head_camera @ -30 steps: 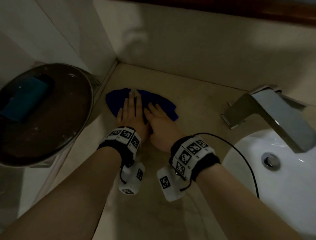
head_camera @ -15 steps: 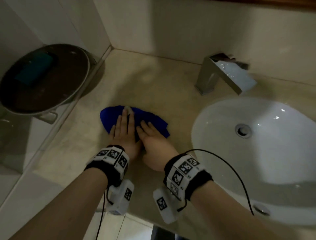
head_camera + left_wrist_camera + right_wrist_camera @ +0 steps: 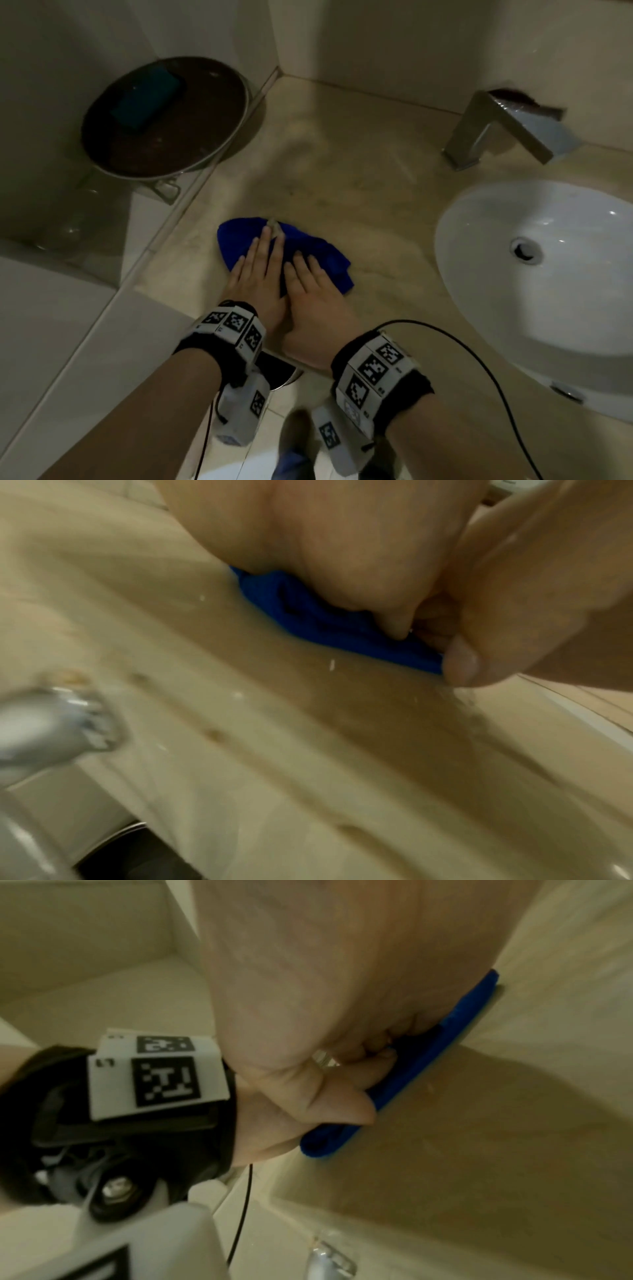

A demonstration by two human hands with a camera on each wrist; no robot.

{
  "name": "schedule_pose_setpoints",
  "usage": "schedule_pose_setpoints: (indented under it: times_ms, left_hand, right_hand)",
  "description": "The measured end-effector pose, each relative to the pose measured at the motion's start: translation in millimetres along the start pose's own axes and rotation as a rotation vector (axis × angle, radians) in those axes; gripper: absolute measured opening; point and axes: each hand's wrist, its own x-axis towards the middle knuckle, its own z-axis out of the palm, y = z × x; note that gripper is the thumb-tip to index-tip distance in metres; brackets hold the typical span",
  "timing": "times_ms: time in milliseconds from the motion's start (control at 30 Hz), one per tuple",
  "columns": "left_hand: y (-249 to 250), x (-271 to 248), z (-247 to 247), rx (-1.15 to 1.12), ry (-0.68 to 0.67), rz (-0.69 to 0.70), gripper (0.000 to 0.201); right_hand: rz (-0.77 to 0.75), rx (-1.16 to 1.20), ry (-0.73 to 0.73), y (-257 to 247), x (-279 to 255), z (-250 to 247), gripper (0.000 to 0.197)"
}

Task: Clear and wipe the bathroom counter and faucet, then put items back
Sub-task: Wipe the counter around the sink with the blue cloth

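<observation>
A blue cloth (image 3: 318,251) lies on the beige counter (image 3: 359,178), near its front edge and left of the sink. My left hand (image 3: 262,260) and right hand (image 3: 310,277) lie side by side on it, fingers straight, pressing it flat. The left wrist view shows my left hand (image 3: 342,561) pressing on the bunched cloth (image 3: 325,623). In the right wrist view my right hand (image 3: 342,993) covers the cloth (image 3: 428,1058), next to the left wristband (image 3: 154,1074). The chrome faucet (image 3: 503,133) stands at the back right, well away from both hands.
The white oval sink (image 3: 548,274) fills the right side. A round dark tray (image 3: 164,116) holding a teal block (image 3: 147,96) sits on a ledge at the left, beside the counter. Tiled walls close the back and left. The floor shows below the front edge.
Both hands have slid the cloth from near the back corner toward the counter's front edge. They stay flat on it, side by side.
</observation>
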Motion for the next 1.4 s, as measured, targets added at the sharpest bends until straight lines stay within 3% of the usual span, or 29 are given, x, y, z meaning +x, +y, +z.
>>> schedule_pose_setpoints:
  times_ms: [300,500,667,1000,1400]
  left_hand:
    - [-112.2,-7.6,-12.8,0.048,0.013,0.000,0.071]
    - [-125.6,-3.5,-6.9,0.090,0.077,0.022,0.064]
    - [-118.9,-4.4,-5.6,0.148,0.055,-0.005,0.075]
    - [-51.4,-30.5,14.9,0.162,0.071,0.034,0.079]
    - [130.4,-87.3,66.5,0.183,0.122,0.257,0.082]
  right_hand:
    - [-0.028,0.025,0.067,-85.4,51.0,47.9,0.101]
    - [-0.007,-0.017,0.134,-97.0,59.1,62.7,0.102]
    - [0.002,0.000,0.143,-92.0,53.6,61.3,0.094]
    - [0.052,0.052,0.193,-50.1,-4.5,64.4,0.097]
    - [0.208,0.098,0.312,68.4,-164.4,57.9,0.088]
